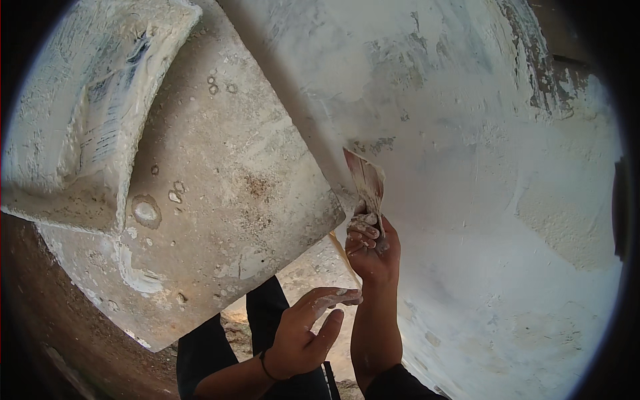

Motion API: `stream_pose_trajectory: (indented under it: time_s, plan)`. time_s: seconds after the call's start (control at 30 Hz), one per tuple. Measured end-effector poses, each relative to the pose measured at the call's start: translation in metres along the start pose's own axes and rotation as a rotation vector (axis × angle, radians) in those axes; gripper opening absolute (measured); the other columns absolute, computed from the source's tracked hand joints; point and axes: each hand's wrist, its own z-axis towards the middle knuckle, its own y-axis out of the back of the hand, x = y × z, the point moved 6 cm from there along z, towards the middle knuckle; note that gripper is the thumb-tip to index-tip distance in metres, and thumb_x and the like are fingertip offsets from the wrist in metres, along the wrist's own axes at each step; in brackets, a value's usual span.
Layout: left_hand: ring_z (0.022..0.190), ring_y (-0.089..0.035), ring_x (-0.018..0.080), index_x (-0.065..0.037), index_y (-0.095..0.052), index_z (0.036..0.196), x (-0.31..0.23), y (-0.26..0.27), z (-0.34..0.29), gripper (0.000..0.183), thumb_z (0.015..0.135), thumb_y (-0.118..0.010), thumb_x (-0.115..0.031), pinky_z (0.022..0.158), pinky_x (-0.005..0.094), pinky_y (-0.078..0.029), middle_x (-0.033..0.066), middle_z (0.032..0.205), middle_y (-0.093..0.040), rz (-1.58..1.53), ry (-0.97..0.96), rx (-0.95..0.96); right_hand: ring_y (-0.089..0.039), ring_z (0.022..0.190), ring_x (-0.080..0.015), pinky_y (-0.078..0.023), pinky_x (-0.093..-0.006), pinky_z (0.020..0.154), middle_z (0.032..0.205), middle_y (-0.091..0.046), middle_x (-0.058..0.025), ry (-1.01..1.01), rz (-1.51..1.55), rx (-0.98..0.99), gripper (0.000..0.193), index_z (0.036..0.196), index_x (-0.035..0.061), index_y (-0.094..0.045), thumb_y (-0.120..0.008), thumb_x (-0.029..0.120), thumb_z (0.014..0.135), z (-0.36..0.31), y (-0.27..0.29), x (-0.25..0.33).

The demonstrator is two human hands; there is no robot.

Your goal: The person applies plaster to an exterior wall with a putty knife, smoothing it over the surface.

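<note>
My right hand (372,248), its fingers smeared with white plaster, is closed around a putty knife (367,177). The blade points up and away from me, close to the whitened wall (460,200) and just past the board's right corner. Lower and to the left, my left hand (305,331) is open, with fingers stretched toward my right forearm and thumb apart. White residue marks its fingertips, and a dark band circles the wrist. A thin yellowish strip (344,258) runs down from the board's edge to near those fingertips; whether they touch it I cannot tell.
A stained, plaster-spotted board (233,167) fills the middle left. On its far left stands a plaster-caked tray (127,160) with a printed patch inside. Brown ground (87,320) shows at lower left, and my dark-trousered legs (267,313) are below the board.
</note>
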Motion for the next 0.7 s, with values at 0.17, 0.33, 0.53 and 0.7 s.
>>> stream_pose_trajectory:
  time_s: [0.17,0.33,0.53,0.7]
  plan:
    - [0.104,-0.063,0.0284,0.007,-0.054,0.116,0.026,-0.020,0.006,0.028,0.090,-0.044,0.004,0.093,0.0393,-0.047,0.0210,0.111,-0.062,-0.029,0.060,0.023,-0.043,0.048,-0.0108,-0.034,-0.0222,0.043,0.060,-0.052,-0.0053,-0.046,0.033,-0.021,0.022,0.094,-0.0058,-0.058,-0.044,0.012,0.093,0.017,0.006,0.014]
    - [0.106,-0.062,0.0309,0.008,-0.053,0.116,0.031,-0.027,0.010,0.029,0.090,-0.043,0.006,0.092,0.0413,-0.049,0.0222,0.115,-0.059,-0.075,0.060,0.025,-0.045,0.051,-0.0102,-0.034,-0.0214,0.042,0.071,-0.059,-0.0077,-0.026,0.037,0.043,0.023,0.096,-0.0058,-0.057,-0.043,0.012,0.094,0.029,0.006,0.028]
    - [0.101,-0.064,0.0271,0.005,-0.058,0.114,0.015,-0.019,0.031,0.026,0.089,-0.050,0.002,0.088,0.0349,-0.049,0.0187,0.109,-0.064,-0.125,-0.063,-0.085,-0.048,0.057,-0.0110,-0.037,-0.0218,0.046,0.073,-0.058,-0.0088,0.016,0.057,0.145,0.025,0.100,-0.0087,-0.055,-0.042,0.012,0.094,0.035,0.005,0.041]
    - [0.101,-0.064,0.0283,0.006,-0.056,0.118,0.001,-0.001,0.058,0.029,0.089,-0.049,0.004,0.089,0.0355,-0.049,0.0209,0.109,-0.064,-0.085,-0.255,-0.194,-0.049,0.061,-0.0122,-0.041,-0.0222,0.050,0.073,-0.056,-0.0083,-0.040,0.206,0.111,0.025,0.101,-0.0088,-0.054,-0.041,0.012,0.095,0.031,-0.004,0.040]
